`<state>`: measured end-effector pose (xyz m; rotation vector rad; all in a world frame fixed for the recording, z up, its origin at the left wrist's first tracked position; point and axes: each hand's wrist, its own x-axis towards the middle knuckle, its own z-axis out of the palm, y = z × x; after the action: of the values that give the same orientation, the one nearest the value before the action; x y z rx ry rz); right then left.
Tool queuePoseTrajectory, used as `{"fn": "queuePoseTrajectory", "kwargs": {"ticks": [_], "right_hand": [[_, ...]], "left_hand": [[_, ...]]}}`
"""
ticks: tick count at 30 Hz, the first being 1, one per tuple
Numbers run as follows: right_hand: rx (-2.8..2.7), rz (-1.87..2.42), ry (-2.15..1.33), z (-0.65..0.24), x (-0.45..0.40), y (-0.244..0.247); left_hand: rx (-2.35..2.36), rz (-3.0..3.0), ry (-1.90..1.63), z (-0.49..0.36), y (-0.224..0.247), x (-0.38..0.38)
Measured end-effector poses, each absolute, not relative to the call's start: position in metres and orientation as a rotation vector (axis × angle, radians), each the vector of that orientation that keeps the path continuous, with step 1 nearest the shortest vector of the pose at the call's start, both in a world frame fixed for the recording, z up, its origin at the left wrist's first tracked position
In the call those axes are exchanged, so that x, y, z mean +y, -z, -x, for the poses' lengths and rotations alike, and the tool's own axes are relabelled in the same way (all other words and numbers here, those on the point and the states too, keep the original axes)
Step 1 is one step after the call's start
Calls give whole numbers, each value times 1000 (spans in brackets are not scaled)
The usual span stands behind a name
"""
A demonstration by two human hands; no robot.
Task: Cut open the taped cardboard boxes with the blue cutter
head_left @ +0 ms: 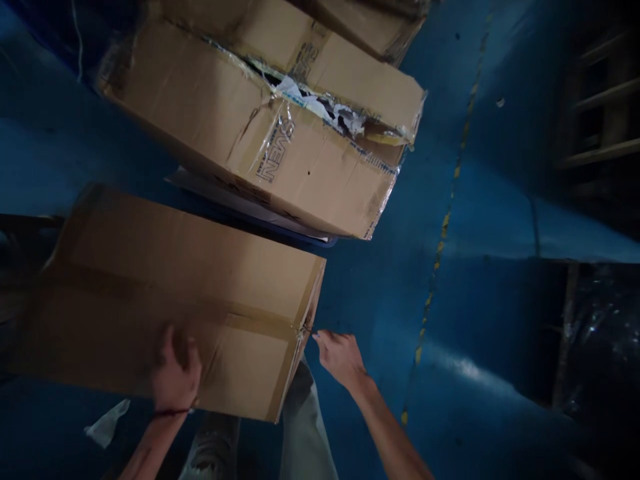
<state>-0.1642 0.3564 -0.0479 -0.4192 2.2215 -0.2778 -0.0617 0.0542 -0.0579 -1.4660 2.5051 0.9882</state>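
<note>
A long brown cardboard box point(260, 360) lies in front of me, with a strip of tape point(260, 323) along the seam of its top. Over the near part of that top is my left hand point(177, 380), blurred, its fingers apart and holding nothing. My right hand point(340, 353) is at the box's right end, thumb and fingers pinched together beside the end of the seam. Something thin and dark shows at the fingertips, against the frayed tape end point(303, 330); what it is I cannot make out.
A bigger carton point(330, 180), torn open along its top with white scraps inside, stands just beyond. Another carton point(380, 27) is behind it. A white scrap point(107, 423) lies on the blue floor point(380, 280) at lower left. Wooden pallets point(607, 107) are far right.
</note>
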Motion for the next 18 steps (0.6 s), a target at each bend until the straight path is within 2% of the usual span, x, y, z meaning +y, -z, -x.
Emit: {"fn": "queuePoseTrajectory", "kwargs": {"ticks": [3,8,11,18], "right_hand": [[2211,495,306,172,362,52],[2170,685,401,179,356,52],[2186,754,449,169,353,51],[2298,800,475,138,356,37]], "left_hand": [[2022,1602,-1338,72,37,115],[826,1887,-1688,90,18,214],[343,2115,-1777,98,12,233],[-429,2266,-1972,92,-9,234]]}}
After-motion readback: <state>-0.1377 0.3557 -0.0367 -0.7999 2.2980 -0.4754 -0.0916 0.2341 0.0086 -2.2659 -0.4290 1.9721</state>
